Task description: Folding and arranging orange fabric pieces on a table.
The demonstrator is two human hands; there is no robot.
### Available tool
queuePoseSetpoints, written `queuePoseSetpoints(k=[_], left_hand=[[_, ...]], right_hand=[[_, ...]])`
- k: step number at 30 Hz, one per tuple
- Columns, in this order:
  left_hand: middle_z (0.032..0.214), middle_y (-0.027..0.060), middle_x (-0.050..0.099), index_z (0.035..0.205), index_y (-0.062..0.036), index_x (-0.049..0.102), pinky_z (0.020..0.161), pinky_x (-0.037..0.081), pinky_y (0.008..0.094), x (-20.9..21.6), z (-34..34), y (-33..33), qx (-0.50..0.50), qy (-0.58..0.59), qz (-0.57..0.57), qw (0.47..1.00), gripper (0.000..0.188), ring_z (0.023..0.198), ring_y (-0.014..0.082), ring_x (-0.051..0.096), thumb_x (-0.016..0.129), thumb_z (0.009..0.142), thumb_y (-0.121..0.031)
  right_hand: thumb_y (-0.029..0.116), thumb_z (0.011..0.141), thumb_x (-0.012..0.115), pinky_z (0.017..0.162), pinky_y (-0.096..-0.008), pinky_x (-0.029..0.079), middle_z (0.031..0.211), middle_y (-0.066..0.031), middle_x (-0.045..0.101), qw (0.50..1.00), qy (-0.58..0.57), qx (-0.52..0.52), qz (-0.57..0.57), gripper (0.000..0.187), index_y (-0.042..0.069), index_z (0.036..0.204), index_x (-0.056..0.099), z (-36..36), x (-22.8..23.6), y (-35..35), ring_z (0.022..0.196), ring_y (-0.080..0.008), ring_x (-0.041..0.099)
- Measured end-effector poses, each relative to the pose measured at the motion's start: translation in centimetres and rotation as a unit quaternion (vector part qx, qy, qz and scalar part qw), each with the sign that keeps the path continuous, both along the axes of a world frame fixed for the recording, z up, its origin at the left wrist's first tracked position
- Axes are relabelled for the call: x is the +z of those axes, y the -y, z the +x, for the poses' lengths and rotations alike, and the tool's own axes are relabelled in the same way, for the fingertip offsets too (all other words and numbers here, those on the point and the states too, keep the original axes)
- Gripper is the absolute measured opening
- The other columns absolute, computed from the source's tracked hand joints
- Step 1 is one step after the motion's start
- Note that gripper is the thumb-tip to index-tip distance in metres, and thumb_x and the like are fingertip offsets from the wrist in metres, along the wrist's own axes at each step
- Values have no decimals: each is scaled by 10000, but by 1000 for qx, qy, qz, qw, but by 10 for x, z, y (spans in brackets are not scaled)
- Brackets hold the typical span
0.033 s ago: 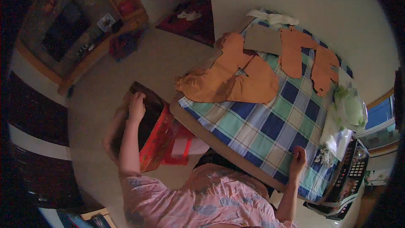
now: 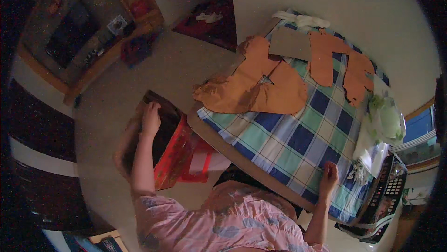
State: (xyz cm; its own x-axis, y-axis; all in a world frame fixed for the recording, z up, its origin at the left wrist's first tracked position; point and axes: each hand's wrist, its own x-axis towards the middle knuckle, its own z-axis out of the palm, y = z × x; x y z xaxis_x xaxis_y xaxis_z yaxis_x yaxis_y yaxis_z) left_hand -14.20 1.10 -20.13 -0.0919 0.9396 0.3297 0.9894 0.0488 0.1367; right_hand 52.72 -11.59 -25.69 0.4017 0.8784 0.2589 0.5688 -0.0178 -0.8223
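My left hand (image 2: 151,119) reaches over a red and brown cardboard box (image 2: 168,163) with a dark inside, standing on the floor beside the table. Its fingers are curled near the box's far corner; anything between them is hidden. Over the checked cloth (image 2: 284,145), by the near right part of the table, my right hand (image 2: 329,176) is loosely closed, with nothing visible in it. Farther back on the cloth lies a large, torn-edged brown cardboard piece (image 2: 284,91). To its right is another orange-brown cut piece (image 2: 321,63), and a flat grey-brown sheet (image 2: 289,43) lies between them.
A clear bag with something green and white (image 2: 386,119) sits at the table's right edge, near a black crate (image 2: 389,189). Red plastic (image 2: 198,168) stands beside the box under the table edge. White cloth (image 2: 302,20) lies at the far edge. A TV cabinet (image 2: 93,72) is far left.
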Motion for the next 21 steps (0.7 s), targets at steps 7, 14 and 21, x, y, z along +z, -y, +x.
queuePoseSetpoints(k=[7,14,21], left_hand=[[1222,170,509,1109,-12,547,1008,381,465,26,59,-12,-25,-5,31,999,372,1169,351,473,611,745,32],[1514,158,248,1455,-43,255,1128,163,532,-23,31,-31,50,-55,-105,992,664,1416,296,198,460,947,-419],[1530,167,211,1455,-23,251,1137,117,531,12,84,-46,95,-32,-117,988,681,1433,281,156,456,951,-433]], right_hand=[[55,930,545,695,-218,428,847,2,566,999,-45,8,-24,86,43,990,604,9,-4,4,794,-73,527],[12,894,559,695,-228,448,838,-17,604,999,-31,43,14,121,35,1002,610,-17,16,-14,772,-85,536],[-19,895,531,730,-259,447,892,-58,592,993,-106,55,11,115,19,975,604,-1,6,-30,816,-137,558]])
